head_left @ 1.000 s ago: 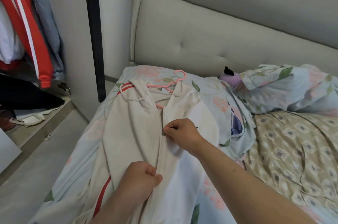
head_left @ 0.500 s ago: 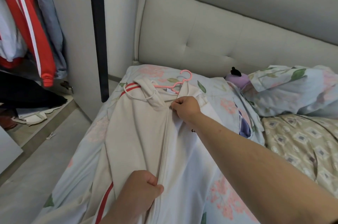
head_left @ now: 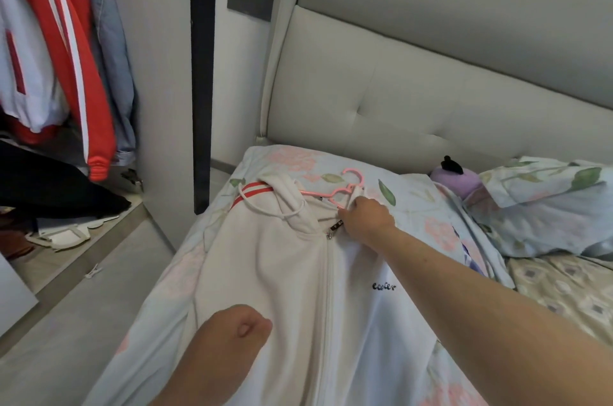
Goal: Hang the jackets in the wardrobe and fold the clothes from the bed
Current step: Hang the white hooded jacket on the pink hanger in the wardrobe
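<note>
Two bare hands work over a cream jacket [head_left: 285,273] that lies front-up on the floral sheet of the bed [head_left: 159,299], filling the lower centre of the frame. Its zip is closed up to the pull [head_left: 330,234] just below the collar, and small black lettering shows on the chest to the right of the zip. A pink hanger [head_left: 335,195] sits inside the neck opening, with its hook pointing toward the grey padded headboard [head_left: 431,90].

Reaching in from the lower right, the right hand [head_left: 366,220] has its fingers curled and pinches the jacket's collar edge just beside the hanger's shoulder. The left hand [head_left: 232,336] is at the bottom centre, over the jacket's left half. Only its back and thumb tip show, so I cannot tell whether its fingers grip any cloth.

At the upper left the wardrobe [head_left: 159,74] stands open, and a red jacket [head_left: 76,57] with white stripes and a denim jacket [head_left: 112,50] hang inside. At the right of the frame a purple plush toy [head_left: 461,181] rests against a floral pillow [head_left: 547,206]
</note>
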The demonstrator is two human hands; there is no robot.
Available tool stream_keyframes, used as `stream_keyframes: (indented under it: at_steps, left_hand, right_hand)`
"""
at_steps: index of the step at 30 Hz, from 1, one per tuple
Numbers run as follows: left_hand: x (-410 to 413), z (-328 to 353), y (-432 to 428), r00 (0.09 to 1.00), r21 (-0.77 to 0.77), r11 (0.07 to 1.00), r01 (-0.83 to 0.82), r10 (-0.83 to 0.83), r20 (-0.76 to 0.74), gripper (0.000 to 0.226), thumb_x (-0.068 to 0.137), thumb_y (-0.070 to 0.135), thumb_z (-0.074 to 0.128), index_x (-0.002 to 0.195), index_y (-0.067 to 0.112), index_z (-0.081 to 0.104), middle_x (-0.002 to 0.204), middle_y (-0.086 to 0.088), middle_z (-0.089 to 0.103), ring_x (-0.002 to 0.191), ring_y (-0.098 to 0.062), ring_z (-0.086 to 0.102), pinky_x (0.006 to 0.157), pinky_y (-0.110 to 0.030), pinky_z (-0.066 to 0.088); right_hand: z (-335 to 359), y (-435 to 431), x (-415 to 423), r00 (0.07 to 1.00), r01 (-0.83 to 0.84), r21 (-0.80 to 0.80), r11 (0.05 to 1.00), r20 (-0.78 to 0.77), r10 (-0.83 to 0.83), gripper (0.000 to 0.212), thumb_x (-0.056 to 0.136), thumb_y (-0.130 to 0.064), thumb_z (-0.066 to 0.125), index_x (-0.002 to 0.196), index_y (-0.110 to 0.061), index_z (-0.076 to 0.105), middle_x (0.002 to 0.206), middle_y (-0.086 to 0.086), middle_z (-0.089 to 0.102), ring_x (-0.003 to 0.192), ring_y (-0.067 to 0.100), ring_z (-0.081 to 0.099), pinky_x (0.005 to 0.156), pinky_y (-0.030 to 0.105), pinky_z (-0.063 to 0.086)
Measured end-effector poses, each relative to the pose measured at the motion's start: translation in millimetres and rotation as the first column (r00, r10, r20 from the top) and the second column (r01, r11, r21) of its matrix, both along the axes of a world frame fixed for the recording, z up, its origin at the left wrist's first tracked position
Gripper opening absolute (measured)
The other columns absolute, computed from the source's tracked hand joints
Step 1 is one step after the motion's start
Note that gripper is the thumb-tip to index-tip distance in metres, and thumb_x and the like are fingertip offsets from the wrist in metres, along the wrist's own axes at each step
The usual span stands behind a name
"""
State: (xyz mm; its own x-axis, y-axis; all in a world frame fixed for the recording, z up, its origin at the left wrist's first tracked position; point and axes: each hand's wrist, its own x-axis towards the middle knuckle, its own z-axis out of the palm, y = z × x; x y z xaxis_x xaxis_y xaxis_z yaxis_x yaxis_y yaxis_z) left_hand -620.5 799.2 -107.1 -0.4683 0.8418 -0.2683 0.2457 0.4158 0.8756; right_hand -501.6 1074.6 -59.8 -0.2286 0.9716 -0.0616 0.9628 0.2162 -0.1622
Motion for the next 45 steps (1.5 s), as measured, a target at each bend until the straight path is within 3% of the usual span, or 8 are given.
stream_keyframes:
  at_steps: [6,12,15,19,25,33,42,45]
  left_hand:
    - [-5.6,-14.5,-9.4,0.997,-0.048,0.999,-0.026,0.029,0.066,0.02,0.087,0.028,0.064,0.07,0.018,0.068,0.067,-0.001,0.067,0.065,-0.012,0.062,0.067,-0.024,0.048]
    - [-35.6,-6.8,12.8,0.997,0.074,0.994,-0.075,0.078,-0.031,0.033,0.09,0.024,0.064,0.058,0.017,0.06,0.058,0.007,0.06,0.059,-0.011,0.055,0.064,-0.031,0.045]
    - [-59.5,1.6,36.1,0.981,0.118,0.986,-0.116,0.132,-0.144,0.008,0.087,0.03,0.067,0.082,0.024,0.067,0.083,0.009,0.066,0.083,-0.014,0.062,0.072,-0.029,0.046]
    - [-88.9,11.8,72.7,0.942,0.078,0.984,-0.159,0.175,-0.286,0.045,0.085,0.041,0.066,0.123,0.021,0.052,0.113,0.004,0.053,0.103,-0.021,0.053,0.081,-0.031,0.04]
    - [-93.0,19.3,109.2,0.971,0.082,0.993,0.087,-0.066,-0.23,0.041,0.08,0.046,0.072,0.112,0.036,0.049,0.105,0.015,0.059,0.094,-0.01,0.058,0.079,-0.026,0.047]
    - [-69.7,59.7,85.7,0.813,-0.019,0.894,0.448,-0.416,-0.406,0.04,0.061,0.063,0.063,0.095,0.043,0.061,0.092,0.023,0.064,0.086,0.004,0.059,0.071,-0.017,0.044]
    - [-62.2,184.1,0.4,0.6,0.011,0.942,0.336,-0.205,-0.774,0.018,0.086,0.06,0.054,0.076,0.046,0.053,0.074,0.022,0.056,0.075,-0.007,0.053,0.058,-0.018,0.034]
    - [-65.4,224.4,-30.0,0.587,0.054,0.958,0.282,-0.128,-0.799,0.027,0.087,0.063,0.051,0.085,0.037,0.058,0.08,0.018,0.062,0.078,-0.005,0.058,0.066,-0.026,0.043]
  right_hand:
    - [-8.2,10.7,-11.2,0.988,-0.021,-0.091,0.996,0.15,0.035,0.053,0.086,-0.061,0.049,0.121,-0.022,0.053,0.124,0.0,0.06,0.116,0.027,0.056,0.095,0.04,0.037]
    - [-25.3,-7.8,0.6,0.935,-0.184,0.048,0.982,0.317,0.16,0.064,0.081,-0.048,0.057,0.134,-0.016,0.04,0.135,0.012,0.041,0.125,0.035,0.04,0.102,0.046,0.034]
    - [-33.2,-14.3,8.4,0.962,-0.2,0.072,0.977,0.205,0.181,0.046,0.081,-0.036,0.058,0.12,-0.017,0.044,0.125,0.009,0.049,0.117,0.033,0.047,0.092,0.042,0.04]
    - [-36.6,-27.4,22.1,0.966,-0.222,0.156,0.963,-0.099,0.239,0.018,0.08,-0.016,0.055,0.086,-0.019,0.039,0.09,0.004,0.058,0.084,0.029,0.057,0.065,0.031,0.037]
    - [-22.9,-56.5,46.2,0.897,-0.205,0.211,0.956,-0.351,0.27,0.024,0.081,-0.011,0.059,0.076,-0.024,0.04,0.065,-0.008,0.05,0.059,0.008,0.047,0.053,0.027,0.035]
    - [40.1,-102.8,74.5,0.801,-0.299,0.295,0.907,-0.44,0.407,0.024,0.077,-0.001,0.064,0.075,-0.015,0.045,0.071,-0.001,0.053,0.071,0.015,0.045,0.06,0.02,0.036]
    - [154.4,-172.3,79.7,0.656,-0.349,0.292,0.891,-0.603,0.455,0.016,0.077,-0.013,0.074,0.079,-0.012,0.058,0.078,-0.015,0.063,0.069,0.001,0.057,0.056,0.015,0.04]
    - [201.9,-196.3,86.0,0.477,-0.214,0.215,0.953,-0.829,0.293,0.022,0.075,-0.013,0.077,0.069,-0.013,0.057,0.058,-0.008,0.058,0.054,0.005,0.048,0.048,0.015,0.038]
